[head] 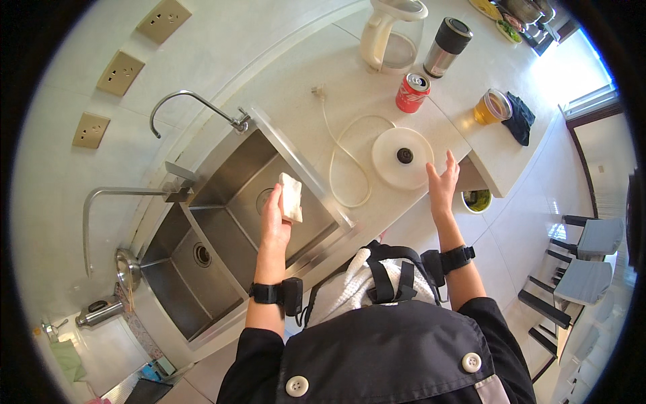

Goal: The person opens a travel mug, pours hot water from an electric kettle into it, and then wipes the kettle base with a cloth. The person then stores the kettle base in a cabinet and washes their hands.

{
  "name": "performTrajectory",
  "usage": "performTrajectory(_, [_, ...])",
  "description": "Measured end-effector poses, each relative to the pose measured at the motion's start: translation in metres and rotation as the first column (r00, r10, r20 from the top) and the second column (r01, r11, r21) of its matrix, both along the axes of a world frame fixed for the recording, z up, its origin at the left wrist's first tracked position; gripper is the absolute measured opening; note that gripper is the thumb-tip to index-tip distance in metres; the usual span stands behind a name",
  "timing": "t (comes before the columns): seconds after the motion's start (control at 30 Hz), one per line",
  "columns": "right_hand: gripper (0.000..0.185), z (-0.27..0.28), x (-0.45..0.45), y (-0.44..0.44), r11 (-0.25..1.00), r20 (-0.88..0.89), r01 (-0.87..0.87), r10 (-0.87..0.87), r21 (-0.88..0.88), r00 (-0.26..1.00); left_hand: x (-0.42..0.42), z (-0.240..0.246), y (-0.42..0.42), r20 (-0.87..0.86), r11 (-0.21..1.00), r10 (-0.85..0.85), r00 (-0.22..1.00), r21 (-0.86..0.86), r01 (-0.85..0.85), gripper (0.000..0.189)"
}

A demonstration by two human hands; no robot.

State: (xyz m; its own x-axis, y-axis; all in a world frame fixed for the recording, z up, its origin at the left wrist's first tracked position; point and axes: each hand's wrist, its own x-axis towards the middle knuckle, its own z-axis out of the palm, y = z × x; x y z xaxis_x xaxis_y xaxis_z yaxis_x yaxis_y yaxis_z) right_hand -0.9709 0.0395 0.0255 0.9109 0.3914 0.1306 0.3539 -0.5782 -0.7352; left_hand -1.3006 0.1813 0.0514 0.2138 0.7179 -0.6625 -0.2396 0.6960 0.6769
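Note:
My left hand (274,219) is closed around a white block-shaped sponge or folded cloth (290,198), held above the larger basin of the stainless steel sink (303,227). Nothing is in my right hand (442,186), whose fingers are spread at the counter's front edge. Just left of those fingers lies the round white kettle base (386,164) with a black central connector. Its pale cord (330,187) loops across the counter to a plug (318,91). Behind the base stand a red soda can (411,96), a glass electric kettle (378,43) and a steel vacuum flask (444,53).
A cup of amber liquid (487,113) sits beside a dark cloth (520,118) on the right. Two taps, a curved faucet (189,93) and a square-bent faucet (126,191), reach over the sink. Below the counter is a bin (477,201). Chairs (580,280) stand far right.

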Motion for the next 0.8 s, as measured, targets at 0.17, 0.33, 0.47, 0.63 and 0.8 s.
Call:
performTrajectory(0.17, [0.038, 0.032, 0.01, 0.058, 0.883, 0.15, -0.45, 0.468, -0.136, 0.871, -0.009, 0.008, -0.015, 0.422, 0.979, 0.019, 0.906, -0.193, 0.07, 0.04])
performTrajectory(0.33, [0.03, 0.023, 0.024, 0.128, 0.704, 0.023, -0.429, 0.534, -0.567, 0.845, -0.008, 0.019, -0.026, 0.465, 0.971, -0.038, 0.884, -0.191, 0.142, 0.045])
performTrajectory(0.47, [0.03, 0.006, 0.031, 0.142, 0.64, 0.033, -0.392, 0.547, -0.661, 0.837, -0.01, 0.022, -0.035, 0.512, 0.972, -0.053, 0.858, -0.17, 0.162, 0.046])
performTrajectory(0.63, [0.03, 0.018, 0.041, 0.114, 0.552, -0.082, -0.652, 0.728, -0.519, 0.681, -0.011, 0.029, -0.034, 0.646, 0.957, 0.018, 0.763, -0.233, 0.175, 0.049])
performTrajectory(0.8, [0.032, 0.074, 0.01, 0.07, 0.591, -0.622, -0.802, 0.662, 0.089, 0.418, 0.017, 0.052, -0.026, 0.737, 0.894, 0.01, 0.676, -0.31, 0.324, 0.048])
